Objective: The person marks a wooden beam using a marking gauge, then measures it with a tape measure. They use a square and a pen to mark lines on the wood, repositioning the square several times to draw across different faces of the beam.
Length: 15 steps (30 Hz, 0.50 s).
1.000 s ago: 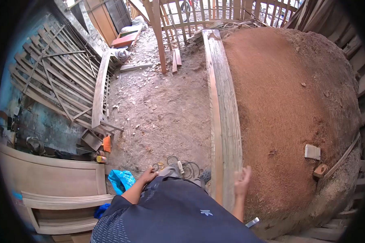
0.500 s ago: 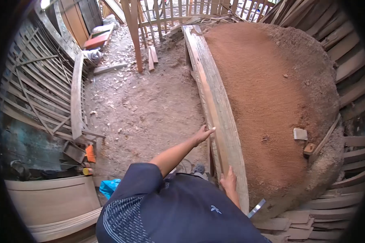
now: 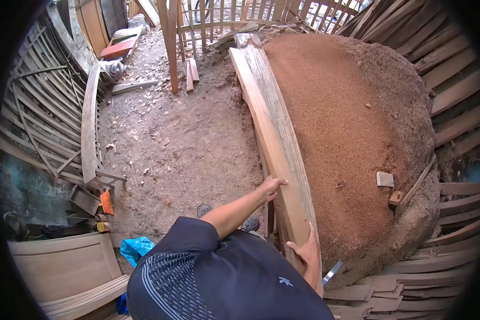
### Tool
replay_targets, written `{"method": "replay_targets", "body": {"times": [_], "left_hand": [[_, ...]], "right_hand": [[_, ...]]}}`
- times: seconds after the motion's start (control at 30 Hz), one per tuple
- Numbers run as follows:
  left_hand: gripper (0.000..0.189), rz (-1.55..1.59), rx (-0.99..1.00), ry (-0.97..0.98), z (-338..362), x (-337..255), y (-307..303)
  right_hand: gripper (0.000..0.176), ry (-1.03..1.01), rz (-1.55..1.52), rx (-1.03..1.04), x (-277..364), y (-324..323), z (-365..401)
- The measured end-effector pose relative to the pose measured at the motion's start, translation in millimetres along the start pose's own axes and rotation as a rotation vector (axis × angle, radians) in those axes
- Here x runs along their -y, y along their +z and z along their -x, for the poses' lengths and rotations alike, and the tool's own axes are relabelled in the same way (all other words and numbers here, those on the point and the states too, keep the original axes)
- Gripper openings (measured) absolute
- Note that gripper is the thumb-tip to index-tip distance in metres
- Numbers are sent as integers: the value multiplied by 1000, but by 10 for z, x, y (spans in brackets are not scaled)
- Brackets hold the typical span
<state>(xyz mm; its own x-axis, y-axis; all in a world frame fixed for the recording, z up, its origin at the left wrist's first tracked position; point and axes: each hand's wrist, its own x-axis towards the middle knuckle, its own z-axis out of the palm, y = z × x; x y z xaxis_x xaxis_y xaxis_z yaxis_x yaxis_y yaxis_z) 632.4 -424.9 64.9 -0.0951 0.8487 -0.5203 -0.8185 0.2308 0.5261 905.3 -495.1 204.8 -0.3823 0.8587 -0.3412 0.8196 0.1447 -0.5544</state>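
A long pale plank (image 3: 268,136) lies lengthwise along a weathered wooden bench (image 3: 272,88), its wide smooth face showing. My left hand (image 3: 274,188) grips the plank's left edge partway along, with the thumb on top and the fingers mostly hidden behind the edge. Nearer my body, my right hand (image 3: 306,249) clasps the plank's near end, thumb and fingers spread to either side of it. A shiny flat metal strip (image 3: 332,272) sticks out beside my right forearm.
A broad sawdust heap (image 3: 330,112) rises right of the bench, bearing a whitish block (image 3: 384,179) and a small wooden block tool (image 3: 395,198). Stacked boards (image 3: 458,256) line the right side. An orange brush (image 3: 106,202) and carved panels (image 3: 64,266) are at left.
The plank has turned so its wide face shows, and its far end now juts left of the bench. My right hand has shifted from its top edge to around its near end.
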Motion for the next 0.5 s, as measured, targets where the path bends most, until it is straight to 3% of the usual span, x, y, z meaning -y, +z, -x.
{"method": "replay_targets", "body": {"times": [0.1, 0.2, 0.37, 0.43, 0.5], "left_hand": [[47, 96, -29, -26, 177, 253, 90], [56, 164, 120, 18, 168, 675, -242], [57, 227, 92, -43, 399, 622, -414], [65, 189, 157, -91, 378, 568, -415], [61, 204, 170, -89, 358, 574, -370]], "right_hand": [[108, -107, 154, -180, -306, 62, 198], [105, -40, 177, -148, -250, 163, 535], [102, -52, 122, -204, -253, 568, 662], [102, -66, 124, -245, -261, 598, 659], [101, -53, 144, -259, -209, 542, 672]]}}
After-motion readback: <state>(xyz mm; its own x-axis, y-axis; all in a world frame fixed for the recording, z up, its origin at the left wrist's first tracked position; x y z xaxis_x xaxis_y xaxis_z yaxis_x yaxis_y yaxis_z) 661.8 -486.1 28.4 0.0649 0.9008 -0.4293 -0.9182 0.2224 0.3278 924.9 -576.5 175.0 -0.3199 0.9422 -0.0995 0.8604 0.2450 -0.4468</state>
